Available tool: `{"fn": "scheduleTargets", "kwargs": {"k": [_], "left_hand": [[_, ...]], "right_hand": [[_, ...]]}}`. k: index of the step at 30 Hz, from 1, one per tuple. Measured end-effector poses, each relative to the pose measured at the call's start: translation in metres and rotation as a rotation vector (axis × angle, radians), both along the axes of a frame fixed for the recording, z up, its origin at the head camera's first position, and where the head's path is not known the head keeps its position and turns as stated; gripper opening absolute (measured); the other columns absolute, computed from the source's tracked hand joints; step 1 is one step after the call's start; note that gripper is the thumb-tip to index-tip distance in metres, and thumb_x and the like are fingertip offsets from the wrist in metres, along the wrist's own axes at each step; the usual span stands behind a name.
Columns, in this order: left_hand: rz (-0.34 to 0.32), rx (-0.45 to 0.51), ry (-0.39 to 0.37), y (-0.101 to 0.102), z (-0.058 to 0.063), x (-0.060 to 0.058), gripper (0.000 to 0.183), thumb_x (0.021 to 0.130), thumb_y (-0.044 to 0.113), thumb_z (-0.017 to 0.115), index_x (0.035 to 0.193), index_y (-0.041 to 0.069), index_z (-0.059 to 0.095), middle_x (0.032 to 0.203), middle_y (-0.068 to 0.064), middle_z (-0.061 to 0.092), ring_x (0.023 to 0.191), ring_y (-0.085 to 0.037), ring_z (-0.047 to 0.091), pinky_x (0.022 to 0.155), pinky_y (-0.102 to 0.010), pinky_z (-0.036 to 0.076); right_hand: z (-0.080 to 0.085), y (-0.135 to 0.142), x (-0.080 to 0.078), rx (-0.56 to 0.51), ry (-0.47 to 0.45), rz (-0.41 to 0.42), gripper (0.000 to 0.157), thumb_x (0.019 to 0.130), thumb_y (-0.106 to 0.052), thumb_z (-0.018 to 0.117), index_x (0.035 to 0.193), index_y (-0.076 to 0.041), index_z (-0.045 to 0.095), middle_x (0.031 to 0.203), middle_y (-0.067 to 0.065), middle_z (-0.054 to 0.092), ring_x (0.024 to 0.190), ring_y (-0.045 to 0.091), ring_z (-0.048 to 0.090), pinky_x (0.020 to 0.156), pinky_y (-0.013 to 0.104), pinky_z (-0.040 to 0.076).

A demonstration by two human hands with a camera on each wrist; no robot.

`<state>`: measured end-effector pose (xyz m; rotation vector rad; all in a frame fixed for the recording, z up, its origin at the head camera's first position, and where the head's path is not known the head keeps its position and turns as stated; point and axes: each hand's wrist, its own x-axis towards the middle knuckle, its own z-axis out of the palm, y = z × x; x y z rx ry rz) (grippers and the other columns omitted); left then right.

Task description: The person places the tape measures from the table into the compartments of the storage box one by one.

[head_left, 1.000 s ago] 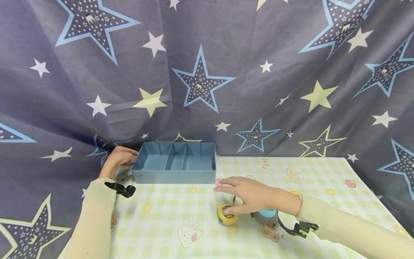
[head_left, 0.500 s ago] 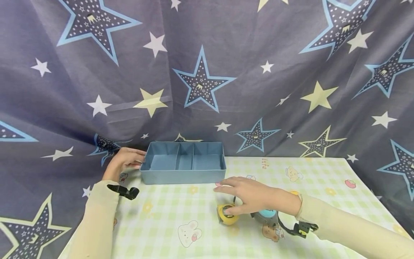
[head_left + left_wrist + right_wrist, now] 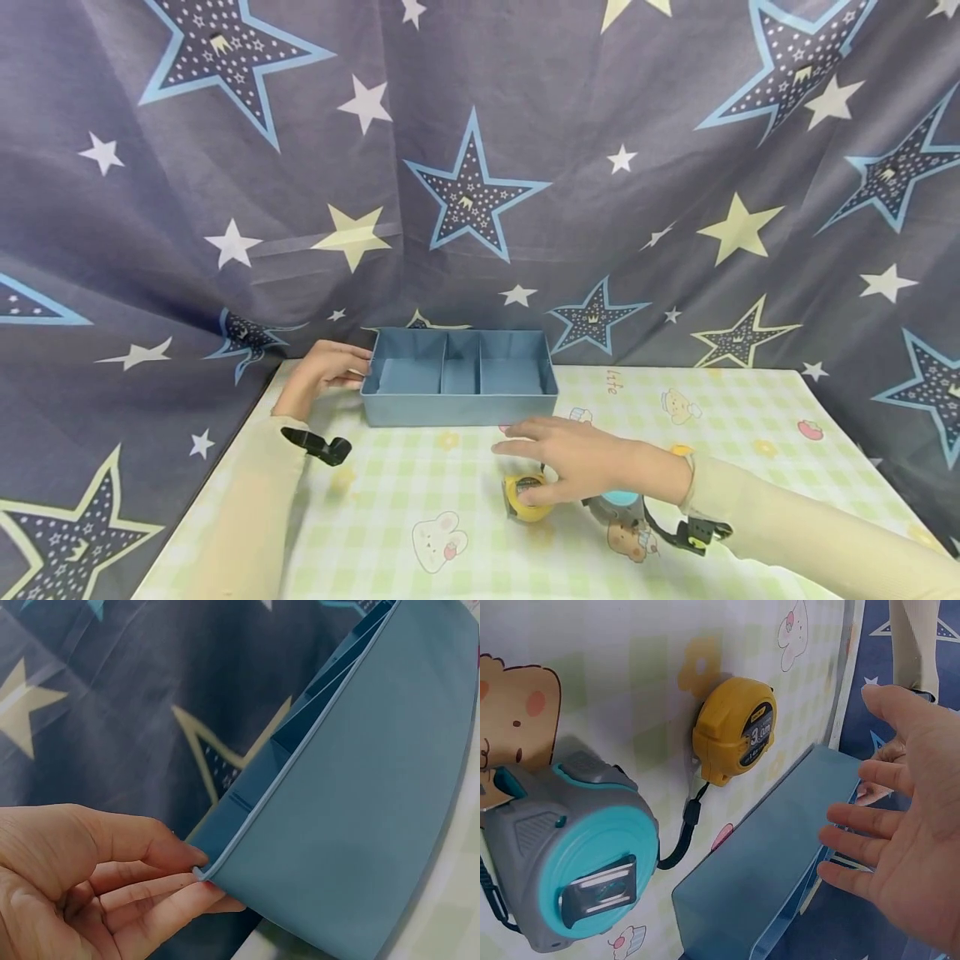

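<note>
Tray [image 3: 460, 411] got slid right along far side, so it's closer to yellow tape [image 3: 735, 731] and teal tape [image 3: 600, 862] now. Left hand [image 3: 330, 367] pinching its left end. Right hand [image 3: 577, 458] barely budged, fingers spread, gripping nothing, by yellow tape.

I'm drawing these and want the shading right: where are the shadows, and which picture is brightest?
Head view: brightest, soft shadow beside the left sleeve; right wrist view: dimmer, soft shadows by the yellow tape measure and the teal-and-gray tape measure; left wrist view: dim too, darker inside the blue box.
</note>
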<state>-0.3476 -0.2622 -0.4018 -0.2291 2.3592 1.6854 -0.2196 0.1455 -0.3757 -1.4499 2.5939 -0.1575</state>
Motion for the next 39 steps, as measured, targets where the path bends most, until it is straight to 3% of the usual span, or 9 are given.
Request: {"fn": "scheduleTargets", "kwargs": {"k": [5,9,13,18,23,31,39], "left_hand": [[-0.024,0.014,-0.006,0.017,0.001,-0.001,0.054,0.088,-0.004,0.068,0.14,-0.011,0.054,0.08,0.005,0.073,0.068,-0.006,0.07,0.067,-0.023,0.062],[-0.024,0.026,-0.005,0.031,-0.002,-0.005,0.053,0.087,-0.006,0.068,0.138,-0.011,0.056,0.087,-0.002,0.076,0.069,-0.007,0.071,0.068,-0.024,0.062],[-0.02,0.012,0.008,0.042,-0.004,-0.008,0.051,0.086,-0.007,0.068,0.136,-0.01,0.059,0.106,-0.016,0.077,0.075,-0.012,0.074,0.069,-0.025,0.062],[-0.017,-0.002,0.01,0.051,-0.006,-0.011,0.051,0.086,-0.006,0.069,0.136,-0.008,0.06,0.127,-0.027,0.067,0.091,-0.022,0.076,0.07,-0.024,0.062],[-0.015,0.019,0.004,0.057,-0.008,-0.014,0.053,0.086,-0.006,0.069,0.137,-0.01,0.058,0.123,-0.026,0.069,0.091,-0.023,0.076,0.07,-0.025,0.063],[0.015,0.035,-0.009,0.066,-0.008,-0.013,0.052,0.084,-0.008,0.069,0.135,-0.009,0.06,0.118,-0.024,0.072,0.093,-0.025,0.076,0.07,-0.025,0.063],[0.013,0.02,-0.007,0.072,-0.01,-0.013,0.052,0.085,-0.007,0.069,0.136,-0.008,0.06,0.125,-0.027,0.068,0.1,-0.03,0.075,0.071,-0.025,0.063]], "right_hand": [[-0.004,-0.001,0.0,0.022,0.001,0.011,0.064,0.099,-0.05,0.062,0.154,-0.022,0.046,0.158,0.009,0.045,0.147,0.031,0.042,0.12,0.052,0.037],[-0.008,-0.003,0.0,0.035,0.017,0.028,0.065,0.097,-0.05,0.065,0.153,-0.022,0.048,0.157,0.01,0.046,0.146,0.03,0.043,0.119,0.05,0.039],[-0.01,-0.005,-0.001,0.063,0.008,0.032,0.067,0.095,-0.052,0.068,0.153,-0.023,0.048,0.156,0.009,0.047,0.147,0.027,0.043,0.119,0.049,0.039],[-0.015,-0.009,-0.003,0.079,0.038,0.082,0.063,0.094,-0.047,0.071,0.149,-0.021,0.053,0.149,0.01,0.054,0.14,0.024,0.051,0.114,0.046,0.046],[-0.02,-0.013,-0.005,0.1,0.081,0.115,0.064,0.088,-0.042,0.076,0.145,-0.02,0.056,0.144,0.011,0.058,0.132,0.023,0.057,0.109,0.041,0.05],[-0.024,-0.017,-0.005,0.187,0.005,0.03,0.073,0.083,-0.043,0.083,0.148,-0.027,0.053,0.15,0.007,0.052,0.135,0.022,0.054,0.112,0.037,0.047],[-0.031,-0.018,-0.007,0.199,-0.013,0.047,0.075,0.082,-0.041,0.085,0.147,-0.024,0.054,0.148,0.007,0.053,0.131,0.021,0.056,0.11,0.035,0.048]]}}
